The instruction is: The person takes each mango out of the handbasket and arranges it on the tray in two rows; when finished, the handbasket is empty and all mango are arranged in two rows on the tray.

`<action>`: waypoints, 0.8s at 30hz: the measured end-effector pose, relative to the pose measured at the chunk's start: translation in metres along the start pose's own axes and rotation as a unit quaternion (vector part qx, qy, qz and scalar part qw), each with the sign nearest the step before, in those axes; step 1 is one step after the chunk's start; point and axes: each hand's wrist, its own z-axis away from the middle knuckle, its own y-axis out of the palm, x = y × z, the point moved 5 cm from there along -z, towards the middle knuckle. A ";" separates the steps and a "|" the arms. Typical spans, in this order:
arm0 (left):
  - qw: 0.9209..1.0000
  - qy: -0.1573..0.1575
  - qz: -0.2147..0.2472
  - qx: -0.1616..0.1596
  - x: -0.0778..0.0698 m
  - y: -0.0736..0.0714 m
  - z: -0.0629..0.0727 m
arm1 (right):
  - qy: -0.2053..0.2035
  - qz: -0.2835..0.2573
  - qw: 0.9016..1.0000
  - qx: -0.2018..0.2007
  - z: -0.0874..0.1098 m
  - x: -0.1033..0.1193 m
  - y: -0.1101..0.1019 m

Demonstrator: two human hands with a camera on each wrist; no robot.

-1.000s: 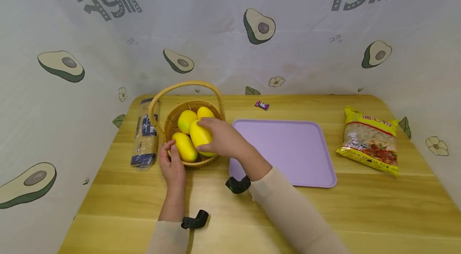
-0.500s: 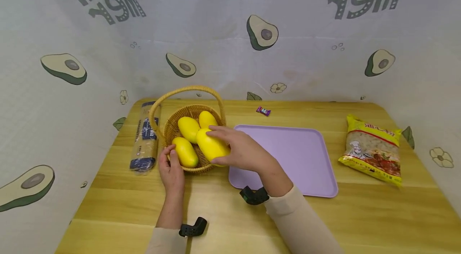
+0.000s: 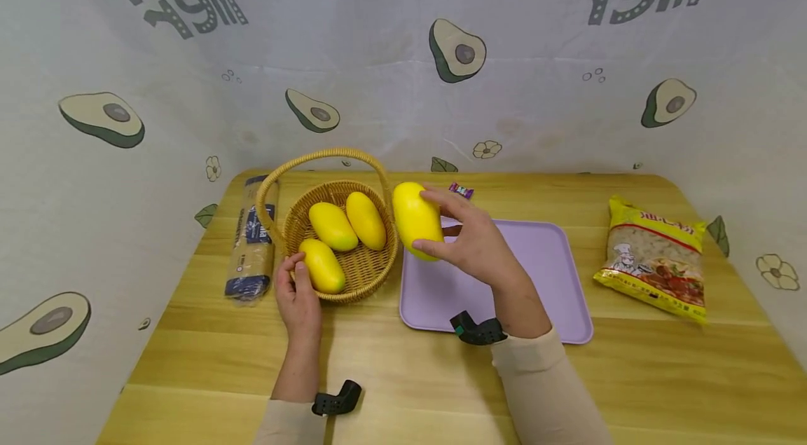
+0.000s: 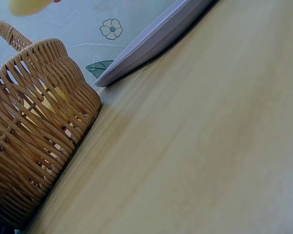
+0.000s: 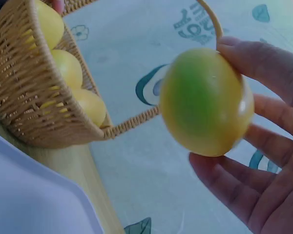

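Observation:
My right hand point(image 3: 469, 238) grips a yellow mango point(image 3: 418, 221) between thumb and fingers, raised over the left edge of the lilac tray point(image 3: 536, 277). In the right wrist view the held mango point(image 5: 202, 102) shows a green patch on its near end. Left of it stands a wicker basket point(image 3: 372, 270) with a tall arched handle. Inside lie three more mangoes, one at the front point(image 3: 323, 267), one behind it point(image 3: 333, 226) and one at the right point(image 3: 366, 221). My left hand point(image 3: 299, 301) holds the basket's front-left rim, fingers over the edge beside the front mango.
A clear-wrapped pack of noodles point(image 3: 251, 242) lies left of the basket. Behind the tray is a small purple-wrapped candy point(image 3: 461, 190). A yellow food bag point(image 3: 656, 259) rests at the right of the wooden table point(image 3: 410, 389). A printed curtain point(image 3: 378, 45) hangs behind.
My right hand has lifted a mango out of the basket and carried it right, toward the tray. My left hand stays at the basket rim. The right-hand mango in the basket now shows whole.

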 end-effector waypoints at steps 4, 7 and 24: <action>1.000 -0.003 0.003 -0.001 0.001 -0.001 -0.001 | 0.029 -0.027 0.997 -0.073 -0.004 -0.013 -0.007; 1.000 -0.005 0.005 0.000 0.001 -0.001 -0.001 | 0.050 -0.035 0.992 -0.107 -0.009 -0.023 -0.005; 1.000 -0.006 0.011 -0.002 -0.001 0.001 0.000 | 0.121 0.045 0.983 -0.133 -0.024 -0.062 0.033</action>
